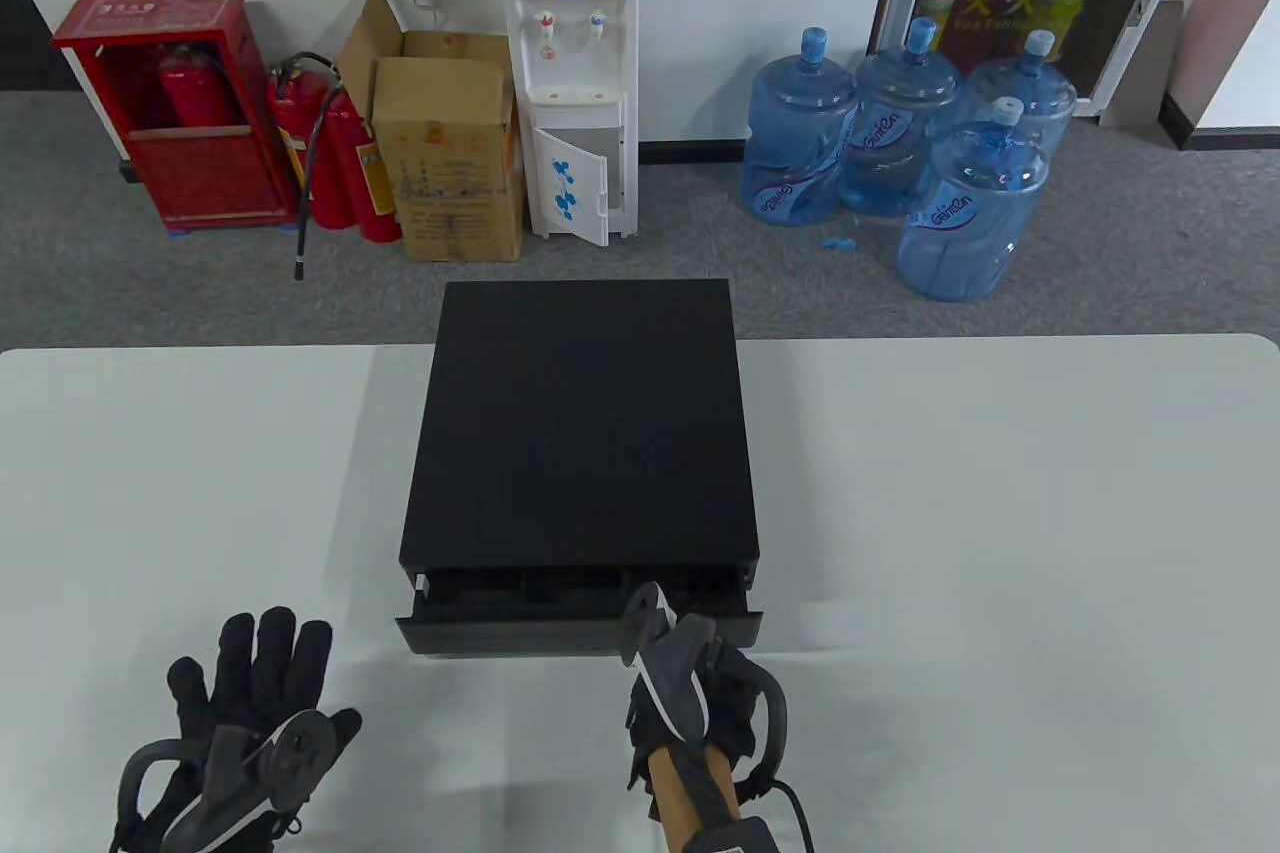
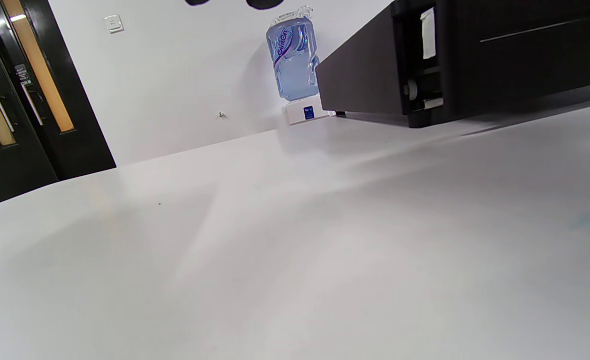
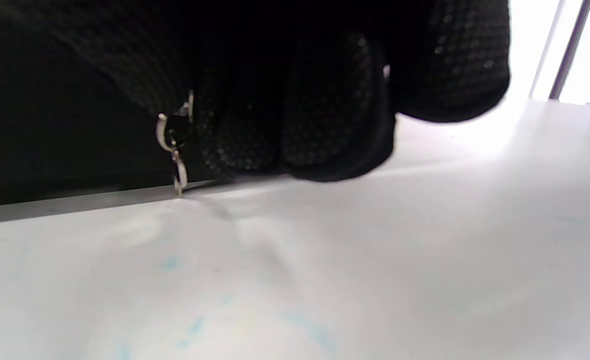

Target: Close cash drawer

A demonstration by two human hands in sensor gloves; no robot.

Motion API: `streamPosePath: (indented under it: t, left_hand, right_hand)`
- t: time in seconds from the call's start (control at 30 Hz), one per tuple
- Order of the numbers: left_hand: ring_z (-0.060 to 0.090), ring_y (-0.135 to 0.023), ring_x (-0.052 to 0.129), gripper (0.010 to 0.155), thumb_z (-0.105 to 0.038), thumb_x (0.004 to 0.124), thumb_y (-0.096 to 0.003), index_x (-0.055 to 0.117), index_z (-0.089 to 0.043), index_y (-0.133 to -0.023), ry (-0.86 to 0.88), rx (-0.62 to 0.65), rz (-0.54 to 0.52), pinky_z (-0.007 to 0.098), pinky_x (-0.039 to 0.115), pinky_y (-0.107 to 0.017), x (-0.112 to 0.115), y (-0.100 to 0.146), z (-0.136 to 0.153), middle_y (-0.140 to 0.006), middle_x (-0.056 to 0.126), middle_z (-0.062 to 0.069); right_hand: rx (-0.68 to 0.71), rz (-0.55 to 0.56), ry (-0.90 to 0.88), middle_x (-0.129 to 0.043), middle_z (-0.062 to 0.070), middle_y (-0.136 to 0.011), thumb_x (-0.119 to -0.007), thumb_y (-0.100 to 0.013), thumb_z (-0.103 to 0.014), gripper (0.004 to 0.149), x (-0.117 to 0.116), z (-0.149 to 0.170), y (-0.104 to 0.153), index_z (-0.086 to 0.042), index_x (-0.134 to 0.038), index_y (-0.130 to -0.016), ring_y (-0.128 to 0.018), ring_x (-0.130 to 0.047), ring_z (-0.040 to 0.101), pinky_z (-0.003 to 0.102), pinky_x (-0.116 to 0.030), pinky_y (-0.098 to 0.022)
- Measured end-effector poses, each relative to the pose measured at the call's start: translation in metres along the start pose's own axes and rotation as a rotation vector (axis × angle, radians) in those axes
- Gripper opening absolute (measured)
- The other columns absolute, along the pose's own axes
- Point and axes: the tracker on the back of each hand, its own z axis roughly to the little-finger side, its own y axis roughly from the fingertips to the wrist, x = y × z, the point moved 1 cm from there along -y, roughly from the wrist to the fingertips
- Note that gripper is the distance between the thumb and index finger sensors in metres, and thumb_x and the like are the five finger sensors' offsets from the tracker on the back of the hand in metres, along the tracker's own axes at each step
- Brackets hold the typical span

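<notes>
Table [image 1: 1000, 513] filled the lower half of the table view; black cash box [image 1: 585, 423] sat mid-frame at its far edge. Drawer [image 1: 560, 631] stuck out a little from the box's near side, w/ a thin strip of compartments showing behind its front. So the task looked mostly done, approx the last bit of travel left; drawer not yet flush.

Right hand [image 1: 700, 693], lower centre-right, sat at the drawer front near its right end. In the right wrist view its fingers [image 3: 324, 125] looked curled together against the dark front, next to small keys [image 3: 175, 150] hanging there. Looked like contact, but I can't tell for sure.

Left hand [image 1: 250, 723], lower left, lay flat on the table w/ fingers spread, well apart from the drawer, holding nothing.

Left to do, in my judgement: a short push till the front meets the box.
</notes>
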Motion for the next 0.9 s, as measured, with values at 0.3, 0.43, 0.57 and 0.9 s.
streamPosePath:
  t: [0.3, 0.43, 0.57, 0.9]
  left_hand:
    - [0.046, -0.12, 0.024, 0.085, -0.07, 0.045, -0.0501, 0.015, -0.029, -0.118, 0.007, -0.002, 0.018, 0.076, 0.029, -0.075, 0.003, -0.001, 0.0, -0.13, 0.023, 0.013]
    - [0.046, -0.12, 0.024, 0.085, -0.07, 0.045, -0.0502, 0.015, -0.029, -0.118, 0.011, 0.005, 0.019, 0.076, 0.029, -0.075, 0.004, -0.002, -0.001, -0.13, 0.023, 0.013]
    - [0.046, -0.12, 0.024, 0.085, -0.07, 0.045, -0.0502, 0.015, -0.029, -0.118, 0.004, 0.014, 0.016, 0.076, 0.029, -0.075, 0.004, -0.002, -0.003, -0.13, 0.023, 0.013]
    - [0.046, -0.12, 0.024, 0.084, -0.07, 0.045, -0.0503, 0.015, -0.029, -0.118, 0.011, 0.016, 0.038, 0.076, 0.029, -0.075, 0.005, -0.004, -0.006, -0.13, 0.023, 0.012]
  right_hand:
    - [-0.058, -0.061, 0.032, -0.103, 0.004, -0.059, -0.077, -0.041, -0.046, 0.043, 0.002, -0.01, -0.011, -0.019, -0.097, -0.068, -0.037, -0.104, 0.015, 0.042, -0.089, -0.038]
    - [-0.057, -0.042, 0.069, -0.103, 0.004, -0.058, -0.077, -0.041, -0.046, 0.044, 0.004, -0.015, -0.013, -0.018, -0.097, -0.068, -0.037, -0.105, 0.015, 0.042, -0.09, -0.038]
    - [-0.059, -0.047, 0.054, -0.103, 0.004, -0.059, -0.077, -0.041, -0.046, 0.044, 0.001, -0.015, -0.018, -0.018, -0.097, -0.068, -0.037, -0.105, 0.015, 0.042, -0.09, -0.038]
    - [-0.073, -0.124, -0.027, -0.103, 0.003, -0.059, -0.077, -0.041, -0.047, 0.044, 0.007, -0.013, -0.032, -0.019, -0.096, -0.07, -0.038, -0.105, 0.014, 0.042, -0.09, -0.039]
